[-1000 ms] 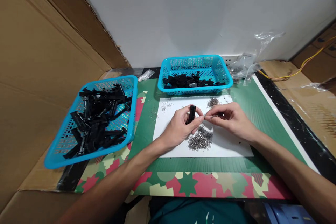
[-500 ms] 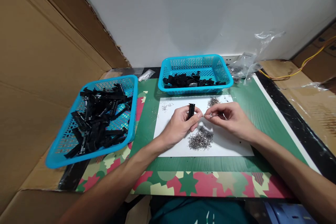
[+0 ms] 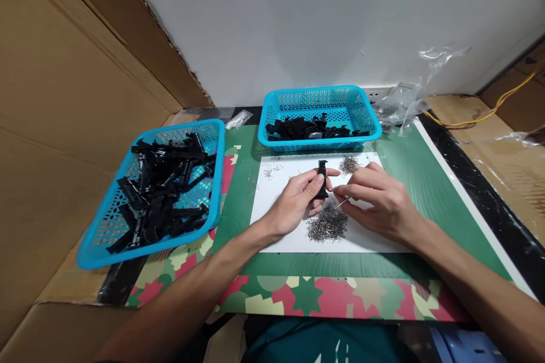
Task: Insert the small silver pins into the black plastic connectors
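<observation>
Over the white sheet (image 3: 366, 244), I judge the black plastic part (image 3: 322, 172) to be midway through handling; whether any metal is fitted, I cannot tell. It stands roughly upright, clasped between thumb and fingers of the left hand (image 3: 293, 202). Just right of it, the right hand (image 3: 381, 199) pinches a thin metal rod (image 3: 342, 202). Left to draw on: the near heap of small metal pieces (image 3: 327, 225) and the smaller far heap (image 3: 349, 165). I find black parts in the left blue basket (image 3: 221, 173) and far blue basket (image 3: 319, 144), completeness undeterminable.
</observation>
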